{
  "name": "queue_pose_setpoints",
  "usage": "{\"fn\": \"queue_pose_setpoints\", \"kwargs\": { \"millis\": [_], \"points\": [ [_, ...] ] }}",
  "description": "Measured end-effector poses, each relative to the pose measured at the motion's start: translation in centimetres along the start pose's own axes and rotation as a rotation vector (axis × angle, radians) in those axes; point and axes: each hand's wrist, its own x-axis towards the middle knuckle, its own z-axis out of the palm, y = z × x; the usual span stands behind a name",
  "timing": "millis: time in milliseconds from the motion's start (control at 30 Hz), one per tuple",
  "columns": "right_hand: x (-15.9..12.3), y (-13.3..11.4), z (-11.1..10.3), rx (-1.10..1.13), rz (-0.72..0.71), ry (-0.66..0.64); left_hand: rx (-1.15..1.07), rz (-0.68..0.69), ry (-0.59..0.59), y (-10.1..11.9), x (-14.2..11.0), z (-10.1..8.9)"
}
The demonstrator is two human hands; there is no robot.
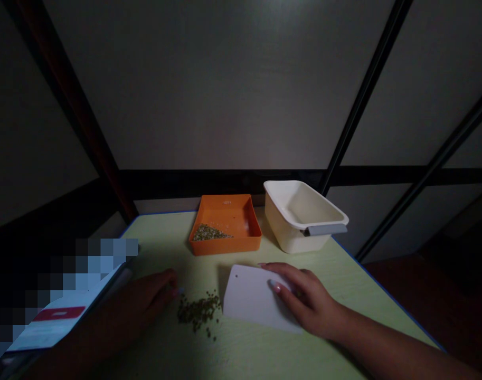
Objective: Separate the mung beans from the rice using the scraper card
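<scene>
My right hand (310, 301) grips a flat white plastic scraper (252, 295) by its right side, thumb on top. The scraper is tilted over the table, a small hole near its upper left corner. Just left of its edge lies a loose pile of small dark green beans (199, 311), which look like mung beans. On the other side of the pile my left hand (159, 290) is in shadow, its fingers curled together; what they hold, if anything, is hidden. Beyond, an orange tray (227, 246) contains a mix of green and pale grains (209, 232) in its near left corner.
A cream plastic basin (282, 227) with a grey handle (327, 229) stands at the back right, beside the tray. At the left, a lit screen (66, 316), partly pixelated, rests near my forearm. The pale green table (264, 353) has blue edges; wall panels rise behind.
</scene>
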Motion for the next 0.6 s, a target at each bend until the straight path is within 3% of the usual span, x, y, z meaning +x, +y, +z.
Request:
{"fn": "queue_pose_setpoints", "kwargs": {
  "millis": [600],
  "points": [
    [-0.13, -0.10, -0.08, 0.017, -0.002, 0.010, 0.015, 0.003, -0.023, -0.63, 0.05, 0.14]
  ]
}}
